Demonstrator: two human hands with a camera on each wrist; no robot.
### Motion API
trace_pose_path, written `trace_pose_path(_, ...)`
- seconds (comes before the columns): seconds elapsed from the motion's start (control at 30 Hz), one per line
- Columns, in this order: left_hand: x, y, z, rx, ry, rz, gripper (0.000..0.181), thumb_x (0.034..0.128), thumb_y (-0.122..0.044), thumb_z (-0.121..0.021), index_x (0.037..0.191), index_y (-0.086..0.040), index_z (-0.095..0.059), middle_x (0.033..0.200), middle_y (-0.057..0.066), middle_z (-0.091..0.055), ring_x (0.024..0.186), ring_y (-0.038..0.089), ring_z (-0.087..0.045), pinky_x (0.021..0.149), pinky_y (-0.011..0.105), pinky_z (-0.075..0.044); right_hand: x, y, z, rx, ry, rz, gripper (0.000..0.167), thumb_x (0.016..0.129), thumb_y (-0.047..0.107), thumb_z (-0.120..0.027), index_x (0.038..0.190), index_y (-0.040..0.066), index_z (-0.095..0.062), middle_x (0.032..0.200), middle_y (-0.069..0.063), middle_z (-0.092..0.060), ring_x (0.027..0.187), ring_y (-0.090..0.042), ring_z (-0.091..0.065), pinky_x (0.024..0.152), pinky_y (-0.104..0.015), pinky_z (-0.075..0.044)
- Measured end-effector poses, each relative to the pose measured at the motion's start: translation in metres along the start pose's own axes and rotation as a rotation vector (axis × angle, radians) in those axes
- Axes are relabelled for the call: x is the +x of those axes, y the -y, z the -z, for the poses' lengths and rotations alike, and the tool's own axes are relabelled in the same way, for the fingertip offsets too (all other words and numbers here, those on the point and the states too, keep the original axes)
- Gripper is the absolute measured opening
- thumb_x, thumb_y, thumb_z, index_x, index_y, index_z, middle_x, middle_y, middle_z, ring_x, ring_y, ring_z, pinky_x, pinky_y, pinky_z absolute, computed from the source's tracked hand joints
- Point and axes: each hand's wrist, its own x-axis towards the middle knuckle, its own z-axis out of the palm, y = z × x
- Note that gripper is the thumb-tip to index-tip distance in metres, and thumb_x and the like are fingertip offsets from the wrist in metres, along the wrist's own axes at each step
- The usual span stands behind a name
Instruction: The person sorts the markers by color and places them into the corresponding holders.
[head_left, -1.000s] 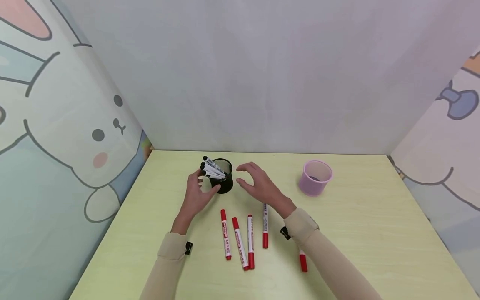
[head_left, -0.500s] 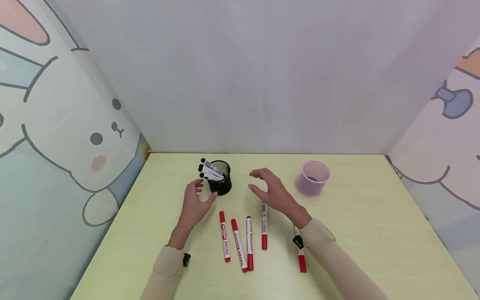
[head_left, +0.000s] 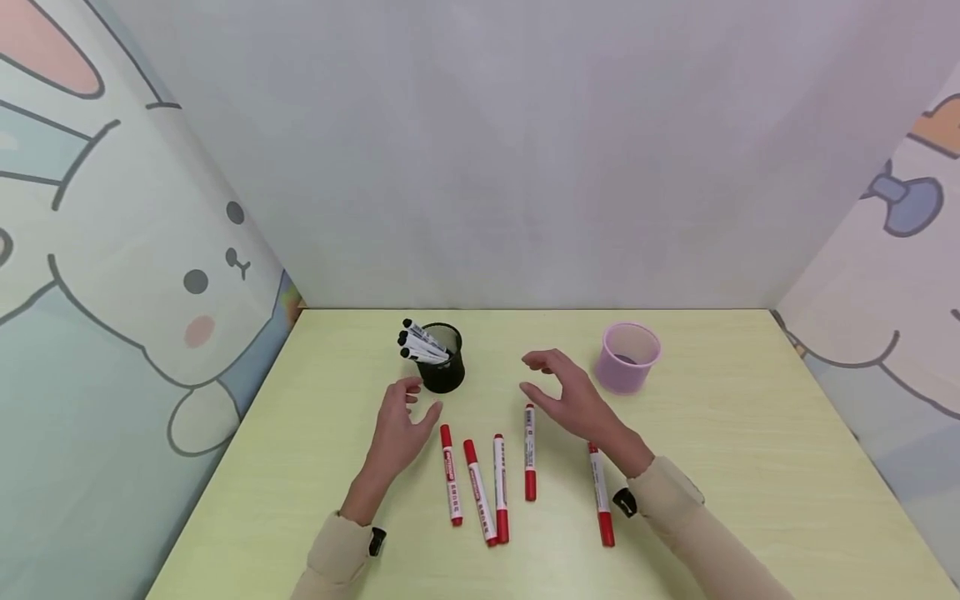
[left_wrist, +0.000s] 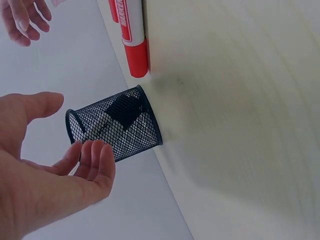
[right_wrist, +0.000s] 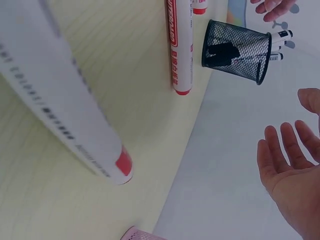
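My left hand (head_left: 399, 429) hovers just in front of the black mesh pen cup (head_left: 442, 377), fingers loosely bent and holding nothing. Out of that cup's left side lean several black-capped white markers (head_left: 424, 345). My right hand (head_left: 576, 400) is in the air between the two cups, thumb and fingers apart with nothing between them. A pink cup (head_left: 628, 375) stands just beyond it to the right. Below the hands lie several red-capped markers, among them the leftmost marker (head_left: 452, 477), one under the right hand (head_left: 530, 454) and the rightmost marker (head_left: 602, 496).
The pale yellow table (head_left: 750, 467) ends at a grey-white wall (head_left: 525, 167) behind the cups. Side panels with cartoon rabbits, such as the left panel (head_left: 135, 275), border it. Dark cameras sit on both wrists, the right one a small black camera (head_left: 625, 502).
My right hand has moved away from the black cup, rightward and nearer to me. My left hand has drawn back from the cup a little. The cup and its markers stay in place.
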Motion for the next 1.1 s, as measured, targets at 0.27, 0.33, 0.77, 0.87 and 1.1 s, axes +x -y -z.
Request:
trace_pose_path(0.27, -0.016, -0.005, -0.006, 0.009, 0.068, 0.007, 0.055, 0.0946, -0.011, -0.075, 0.14, 0.002, -0.047, 0.128, 0.02, -0.057, 0.112, 0.031, -0.058, 0.092, 0.046, -0.054, -0.02, -0.006, 0.014, -0.024, -0.007, -0.052, 0.046, 0.09, 0.007, -0.08, 0.132, 0.004, -0.061, 0.121, -0.008, -0.066, 0.11, -0.03, -0.065, 0.096, -0.045, -0.055)
trace_pose_path(0.33, -0.019, -0.005, -0.008, 0.02, 0.076, 0.005, 0.054, 0.0945, -0.011, -0.076, 0.14, 0.001, -0.049, 0.127, 0.019, -0.058, 0.111, 0.031, -0.058, 0.091, 0.044, -0.055, -0.025, -0.008, 0.018, -0.023, -0.007, -0.068, 0.047, 0.09, 0.007, -0.08, 0.133, 0.005, -0.061, 0.123, -0.008, -0.066, 0.111, -0.031, -0.065, 0.096, -0.046, -0.055)
trace_pose_path(0.77, -0.043, -0.008, -0.016, 0.15, 0.116, -0.002, 0.049, 0.0928, -0.012, -0.077, 0.134, 0.0, -0.053, 0.123, 0.015, -0.059, 0.105, 0.027, -0.06, 0.086, 0.041, -0.058, -0.057, -0.02, 0.044, -0.045, -0.064, -0.145, 0.046, 0.086, 0.003, -0.082, 0.128, 0.005, -0.064, 0.121, -0.007, -0.069, 0.108, -0.034, -0.066, 0.093, -0.045, -0.056)
trace_pose_path(0.87, -0.047, -0.009, -0.019, 0.177, 0.129, 0.021, 0.05, 0.0921, -0.012, -0.078, 0.134, 0.0, -0.054, 0.122, 0.013, -0.059, 0.106, 0.027, -0.06, 0.087, 0.04, -0.059, -0.062, -0.021, 0.049, -0.073, -0.089, -0.135, 0.047, 0.084, 0.001, -0.084, 0.127, 0.005, -0.064, 0.119, -0.006, -0.069, 0.106, -0.026, -0.066, 0.091, -0.041, -0.058)
trace_pose_path(1.1, -0.057, -0.012, -0.022, 0.216, 0.165, -0.005, 0.048, 0.0931, -0.009, -0.076, 0.136, -0.001, -0.055, 0.124, 0.012, -0.058, 0.106, 0.024, -0.059, 0.088, 0.039, -0.059, -0.072, -0.026, 0.061, -0.084, -0.139, -0.091, 0.057, 0.075, -0.006, -0.087, 0.126, 0.001, -0.063, 0.116, -0.011, -0.069, 0.102, -0.03, -0.066, 0.092, -0.02, -0.053)
